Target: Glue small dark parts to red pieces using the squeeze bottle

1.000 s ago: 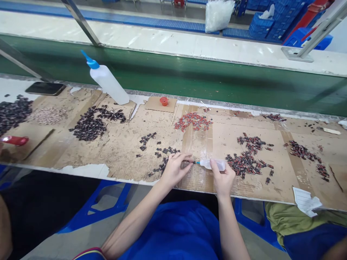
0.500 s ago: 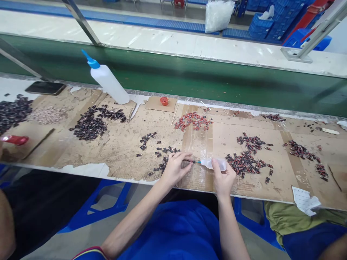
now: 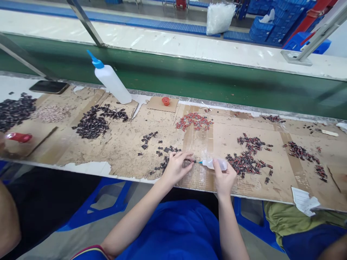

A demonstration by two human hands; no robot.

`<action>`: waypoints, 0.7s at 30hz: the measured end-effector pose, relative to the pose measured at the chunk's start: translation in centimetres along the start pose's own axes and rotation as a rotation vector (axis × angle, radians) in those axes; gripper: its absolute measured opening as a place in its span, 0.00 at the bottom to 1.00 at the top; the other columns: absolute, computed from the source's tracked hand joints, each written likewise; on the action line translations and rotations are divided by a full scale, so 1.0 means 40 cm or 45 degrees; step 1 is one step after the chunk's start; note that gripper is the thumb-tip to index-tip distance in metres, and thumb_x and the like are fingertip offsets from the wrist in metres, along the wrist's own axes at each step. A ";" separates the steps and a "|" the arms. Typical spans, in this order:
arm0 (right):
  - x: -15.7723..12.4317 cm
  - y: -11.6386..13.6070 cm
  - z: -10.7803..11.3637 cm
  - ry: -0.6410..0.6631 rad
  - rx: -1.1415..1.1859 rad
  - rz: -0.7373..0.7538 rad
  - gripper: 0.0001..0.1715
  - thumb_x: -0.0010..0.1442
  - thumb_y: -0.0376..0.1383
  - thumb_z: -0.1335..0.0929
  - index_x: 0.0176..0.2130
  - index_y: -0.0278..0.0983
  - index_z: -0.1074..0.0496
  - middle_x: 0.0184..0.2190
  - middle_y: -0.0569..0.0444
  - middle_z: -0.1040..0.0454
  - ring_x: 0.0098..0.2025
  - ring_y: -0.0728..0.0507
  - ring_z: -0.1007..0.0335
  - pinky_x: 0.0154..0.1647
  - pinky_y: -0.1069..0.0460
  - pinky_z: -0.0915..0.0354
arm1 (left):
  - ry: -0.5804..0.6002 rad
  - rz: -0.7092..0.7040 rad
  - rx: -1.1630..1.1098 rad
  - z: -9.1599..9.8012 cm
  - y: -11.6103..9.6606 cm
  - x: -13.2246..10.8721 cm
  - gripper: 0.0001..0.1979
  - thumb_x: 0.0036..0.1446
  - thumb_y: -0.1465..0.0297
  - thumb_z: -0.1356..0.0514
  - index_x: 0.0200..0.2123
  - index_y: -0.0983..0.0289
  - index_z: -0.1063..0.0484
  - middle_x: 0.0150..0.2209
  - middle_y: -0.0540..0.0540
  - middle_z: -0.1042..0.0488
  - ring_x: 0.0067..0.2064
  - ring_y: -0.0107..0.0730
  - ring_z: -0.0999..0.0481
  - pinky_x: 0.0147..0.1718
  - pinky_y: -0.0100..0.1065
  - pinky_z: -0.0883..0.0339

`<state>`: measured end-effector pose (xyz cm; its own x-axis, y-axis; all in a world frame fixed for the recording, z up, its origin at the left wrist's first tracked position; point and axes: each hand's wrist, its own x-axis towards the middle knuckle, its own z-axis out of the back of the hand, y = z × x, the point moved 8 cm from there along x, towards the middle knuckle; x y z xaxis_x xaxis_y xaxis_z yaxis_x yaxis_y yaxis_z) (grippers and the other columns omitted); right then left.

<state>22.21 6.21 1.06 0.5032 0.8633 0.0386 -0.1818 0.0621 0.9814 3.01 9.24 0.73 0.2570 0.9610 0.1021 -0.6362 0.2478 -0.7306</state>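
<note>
Between thumb and fingers, my left hand (image 3: 177, 167) pinches a small black part (image 3: 194, 161). My right hand (image 3: 225, 177) is closed round a small translucent squeeze bottle (image 3: 215, 164), tilted on its side with its thin blue-green needle tip pointing left at the black part. Whether the tip touches the part I cannot tell. Loose black parts (image 3: 164, 164) lie beside my left hand. Right of the bottle spreads a pile of black parts with red pieces in them (image 3: 245, 162). Farther back is a pile of small red pieces (image 3: 193, 121).
A large white bottle with blue nozzle (image 3: 113, 83) leans at the back left, near a phone (image 3: 48, 87). A red cap (image 3: 165, 101) sits on a cardboard piece. More black parts (image 3: 93, 124) are heaped left. Neighbouring people sit on both sides; a red tool (image 3: 18, 137) lies far left.
The view has shifted slightly, so the bench items appear a little farther right. Both hands keep nearly the same pose, with the small bottle's tip still facing the black part.
</note>
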 end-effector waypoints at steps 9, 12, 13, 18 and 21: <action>0.025 -0.010 0.018 -0.150 0.279 0.099 0.26 0.41 0.44 0.24 0.33 0.39 0.38 0.31 0.55 0.26 0.33 0.45 0.26 0.37 0.49 0.31 | 0.191 -0.096 -0.044 0.016 -0.024 0.019 0.13 0.58 0.73 0.41 0.47 0.60 0.30 0.38 0.53 0.19 0.45 0.39 0.23 0.49 0.44 0.39; 0.035 0.006 0.000 -0.134 0.176 0.169 0.30 0.39 0.43 0.23 0.32 0.41 0.43 0.32 0.56 0.27 0.36 0.44 0.25 0.41 0.47 0.31 | 0.271 -0.197 0.014 0.051 -0.028 0.056 0.11 0.59 0.69 0.41 0.45 0.60 0.28 0.41 0.55 0.20 0.44 0.39 0.23 0.47 0.42 0.36; 0.037 0.008 -0.005 -0.138 0.118 0.175 0.30 0.39 0.43 0.23 0.33 0.41 0.43 0.32 0.55 0.27 0.36 0.43 0.25 0.41 0.47 0.31 | 0.250 -0.218 0.068 0.070 -0.022 0.077 0.09 0.59 0.69 0.42 0.44 0.60 0.27 0.42 0.55 0.20 0.44 0.39 0.23 0.48 0.42 0.36; 0.035 0.001 -0.018 -0.096 -0.051 0.152 0.30 0.40 0.44 0.24 0.36 0.40 0.41 0.34 0.52 0.25 0.34 0.43 0.25 0.37 0.47 0.29 | 0.002 -0.229 0.399 0.151 0.039 0.202 0.09 0.60 0.74 0.44 0.37 0.60 0.24 0.39 0.55 0.21 0.44 0.41 0.25 0.46 0.43 0.36; 0.016 0.024 -0.002 -0.141 -0.076 0.285 0.33 0.41 0.43 0.23 0.41 0.39 0.41 0.42 0.45 0.25 0.42 0.41 0.26 0.38 0.47 0.29 | 0.040 -0.326 0.569 0.136 0.048 0.249 0.09 0.59 0.74 0.44 0.36 0.61 0.24 0.38 0.56 0.22 0.45 0.41 0.27 0.45 0.41 0.36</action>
<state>22.30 6.85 2.03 0.5335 0.7990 0.2775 -0.3474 -0.0921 0.9332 0.39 19.95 3.99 0.4627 0.8602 0.2144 -0.7970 0.5096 -0.3243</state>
